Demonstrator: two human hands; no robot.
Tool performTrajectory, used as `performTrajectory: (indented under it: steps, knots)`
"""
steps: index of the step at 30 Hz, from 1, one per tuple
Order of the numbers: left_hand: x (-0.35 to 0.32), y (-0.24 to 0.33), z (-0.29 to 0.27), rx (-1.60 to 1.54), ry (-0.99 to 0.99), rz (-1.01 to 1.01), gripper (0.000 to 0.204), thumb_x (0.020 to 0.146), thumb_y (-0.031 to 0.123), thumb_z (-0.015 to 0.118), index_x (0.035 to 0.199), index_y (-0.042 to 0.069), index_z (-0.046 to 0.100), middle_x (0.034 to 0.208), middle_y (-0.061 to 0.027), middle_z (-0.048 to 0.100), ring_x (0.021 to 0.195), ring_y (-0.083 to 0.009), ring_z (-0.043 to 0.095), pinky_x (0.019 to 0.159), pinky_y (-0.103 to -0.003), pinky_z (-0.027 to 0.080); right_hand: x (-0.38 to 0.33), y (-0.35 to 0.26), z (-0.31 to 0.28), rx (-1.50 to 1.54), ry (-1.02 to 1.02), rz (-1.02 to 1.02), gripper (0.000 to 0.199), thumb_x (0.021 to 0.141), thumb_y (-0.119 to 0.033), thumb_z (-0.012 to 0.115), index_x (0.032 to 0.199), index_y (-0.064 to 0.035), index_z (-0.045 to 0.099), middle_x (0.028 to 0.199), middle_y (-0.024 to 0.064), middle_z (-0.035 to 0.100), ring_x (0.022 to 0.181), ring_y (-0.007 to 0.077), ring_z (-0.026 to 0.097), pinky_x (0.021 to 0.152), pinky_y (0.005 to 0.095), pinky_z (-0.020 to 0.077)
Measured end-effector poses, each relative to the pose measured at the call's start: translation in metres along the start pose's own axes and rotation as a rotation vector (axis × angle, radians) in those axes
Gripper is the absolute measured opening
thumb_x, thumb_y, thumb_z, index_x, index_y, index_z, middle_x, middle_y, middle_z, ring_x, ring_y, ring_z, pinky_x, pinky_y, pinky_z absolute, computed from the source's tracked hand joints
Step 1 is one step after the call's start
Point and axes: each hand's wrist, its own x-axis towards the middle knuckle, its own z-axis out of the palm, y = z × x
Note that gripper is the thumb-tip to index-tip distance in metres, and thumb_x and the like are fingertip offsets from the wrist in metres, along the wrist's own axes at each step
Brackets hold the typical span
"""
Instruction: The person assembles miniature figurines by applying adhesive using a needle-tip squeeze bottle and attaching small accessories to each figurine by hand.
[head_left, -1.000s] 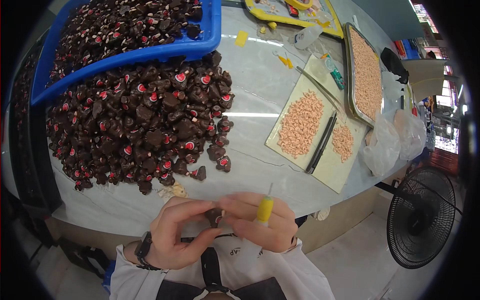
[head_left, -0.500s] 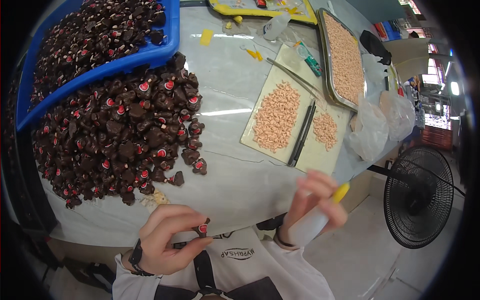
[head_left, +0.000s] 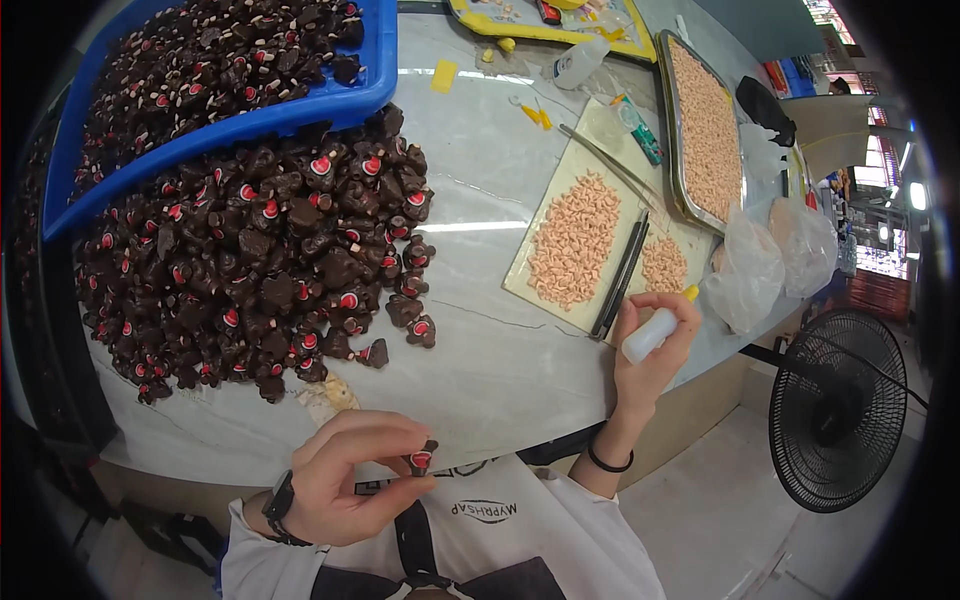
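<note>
My left hand [head_left: 345, 478] pinches a small dark brown figurine with a red patch [head_left: 421, 461] between thumb and fingertips, just over the table's near edge. My right hand [head_left: 652, 372] is wrapped round a small white squeeze bottle [head_left: 648, 337], beside the near end of the pale green board [head_left: 520, 268]. The bottle's yellow tip points away from me, toward the board. To the left spreads a large pile of similar brown figurines [head_left: 250, 270], many with red patches. Tiny pinkish pieces [head_left: 574, 243] lie heaped on the board.
A blue tray [head_left: 345, 112] full of brown figurines stands at the far left. On the board lie black tweezers [head_left: 618, 277] and silver tweezers [head_left: 612, 163]. Beyond are a metal tray [head_left: 672, 150] of pinkish pieces, plastic bags [head_left: 745, 275] and a clear bottle [head_left: 580, 62]. A black fan [head_left: 838, 410] stands right.
My right hand has moved forward and slightly right with the squeeze bottle, up to the board's near edge, and its bottle has turned. My left hand still holds the figurine.
</note>
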Motion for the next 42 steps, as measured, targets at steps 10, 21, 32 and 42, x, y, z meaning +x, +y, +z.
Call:
performTrajectory:
  steps: [10, 21, 32, 42]
  knots:
    - [-0.004, -0.003, 0.002, -0.154, -0.007, 0.017, 0.033, 0.069, -0.01, 0.064, 0.098, -0.003, 0.049, 0.102, -0.0187, 0.05, 0.083, -0.0206, 0.061, 0.071, -0.027, 0.053, -0.006, -0.018, 0.0, 0.173, 0.16, 0.101, 0.028, 0.071, -0.001, 0.066, 0.092, -0.0054, 0.046, 0.08, 0.0058, 0.055, 0.074, 0.0202, 0.052, 0.07, 0.0301, 0.0395]
    - [-0.002, 0.007, -0.004, -0.131, -0.133, -0.147, 0.047, 0.074, -0.007, 0.06, 0.118, -0.004, 0.043, 0.106, -0.0154, 0.05, 0.087, -0.0175, 0.06, 0.074, -0.026, 0.051, -0.012, -0.132, -0.009, 1.018, -0.207, -0.271, 0.044, 0.06, 0.003, 0.074, 0.089, -0.0138, 0.046, 0.079, 0.0073, 0.065, 0.067, 0.0181, 0.056, 0.07, 0.0367, 0.0425]
    - [0.001, 0.003, -0.006, 0.162, -0.12, 0.113, 0.045, 0.068, -0.007, 0.065, 0.111, -0.004, 0.05, 0.101, -0.0138, 0.054, 0.079, -0.0184, 0.059, 0.064, -0.026, 0.049, -0.017, -0.129, 0.007, 1.164, -0.247, -0.185, 0.044, 0.062, 0.001, 0.075, 0.093, -0.0094, 0.045, 0.073, 0.0082, 0.063, 0.06, 0.0193, 0.056, 0.066, 0.0352, 0.0431]
    - [-0.003, -0.004, -0.011, 0.165, -0.016, 0.269, 0.038, 0.066, -0.013, 0.062, 0.098, -0.002, 0.047, 0.104, -0.0197, 0.048, 0.085, -0.0289, 0.062, 0.07, -0.029, 0.055, -0.02, -0.136, -0.002, 1.242, -0.43, -0.107, 0.052, 0.066, -0.01, 0.075, 0.097, -0.0147, 0.034, 0.065, 0.0024, 0.057, 0.061, 0.0144, 0.052, 0.068, 0.0336, 0.0379]
